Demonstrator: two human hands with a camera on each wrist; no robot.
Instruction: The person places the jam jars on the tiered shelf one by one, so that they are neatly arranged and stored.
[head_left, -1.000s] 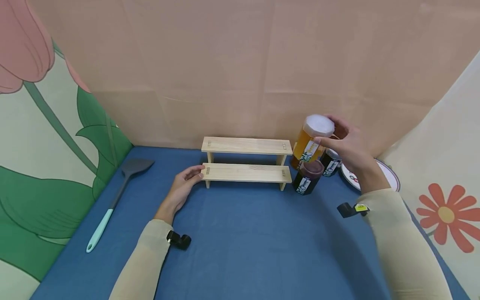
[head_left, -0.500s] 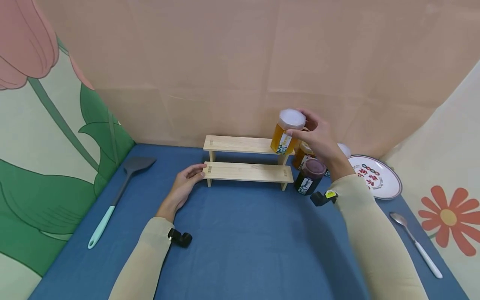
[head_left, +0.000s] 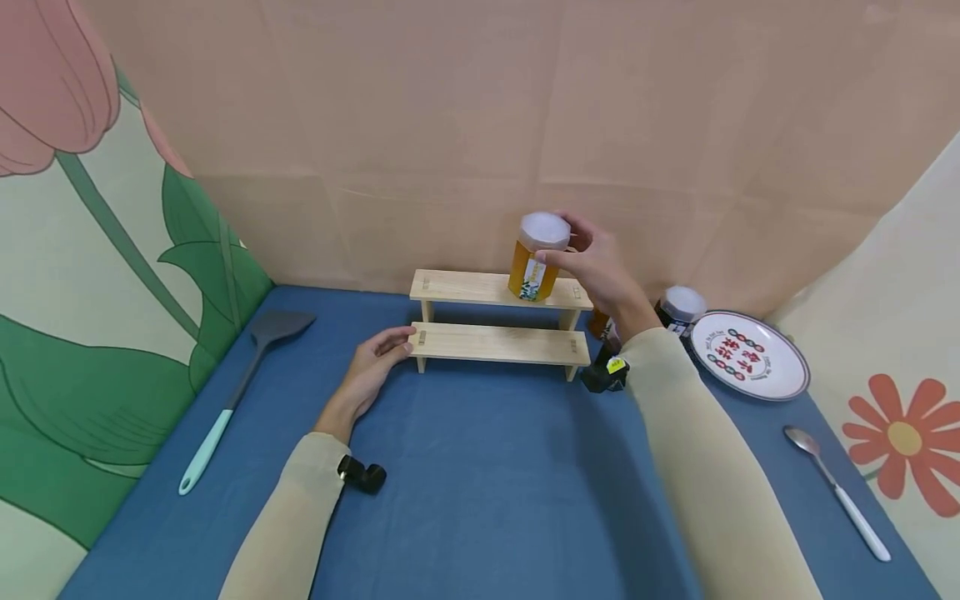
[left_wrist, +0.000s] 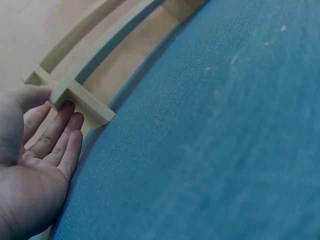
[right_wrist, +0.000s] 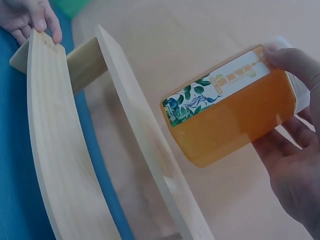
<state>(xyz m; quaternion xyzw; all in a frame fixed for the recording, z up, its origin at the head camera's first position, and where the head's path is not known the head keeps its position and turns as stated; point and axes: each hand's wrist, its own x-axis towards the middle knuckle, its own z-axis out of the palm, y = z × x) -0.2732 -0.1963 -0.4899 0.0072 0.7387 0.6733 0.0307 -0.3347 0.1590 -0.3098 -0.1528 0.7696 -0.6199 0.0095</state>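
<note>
R hand [head_left: 600,271] is gripping a honey-coloured clear jar w/ white lid and leafy label [head_left: 536,265] by its lid end, fingers curled round it, holding it just above the right part of the upper tier of a pale two-step wooden rack [head_left: 497,327]; in the wrist view the jar's base isn't touching the board yet. L hand [head_left: 371,372] is resting w/ relaxed, straight fingers touching the near-left corner of the rack's lower tier, holding nothing. Rack is sitting on a blue cloth [head_left: 480,475], far centre. Right of the rack: a dark jar w/ white lid [head_left: 678,308], then a white patterned plate [head_left: 750,357], and a spoon [head_left: 836,491] nearer. A grey spatula w/ mint handle [head_left: 242,382] is lying at far left.
</note>
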